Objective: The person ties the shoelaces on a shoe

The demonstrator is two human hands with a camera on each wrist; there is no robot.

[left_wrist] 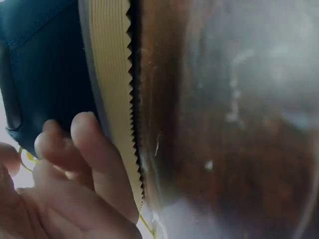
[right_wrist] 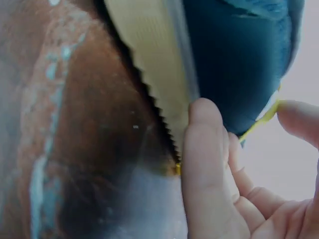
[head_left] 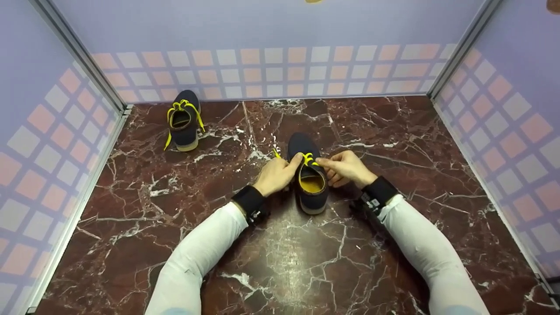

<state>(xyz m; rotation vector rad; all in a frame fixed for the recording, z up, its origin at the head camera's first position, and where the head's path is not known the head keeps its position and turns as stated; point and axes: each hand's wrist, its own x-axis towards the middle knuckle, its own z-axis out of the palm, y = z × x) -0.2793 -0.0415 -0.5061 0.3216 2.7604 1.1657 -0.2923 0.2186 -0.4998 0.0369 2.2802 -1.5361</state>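
Note:
A dark navy shoe (head_left: 302,144) with a yellow insole stands upright on the floor, toe pointing away from me. Its yellow shoelace (head_left: 309,159) is looped into a bow over the tongue. My left hand (head_left: 275,176) is at the shoe's left side, thumb and fingers on the lace by the knot. From the right, my right hand (head_left: 348,169) pinches the lace at the bow's right side. In the right wrist view the thumb (right_wrist: 298,118) meets the yellow lace, while fingers (right_wrist: 203,144) lie along the cream sole (right_wrist: 149,55). A lace end shows beyond my left hand.
A matching navy shoe (head_left: 186,133) with a tied yellow lace stands at the back left, close to the wall. Dark red marbled flooring (head_left: 288,262) lies under both shoes. Lilac panels with pink and white squares (head_left: 273,54) enclose the back and sides.

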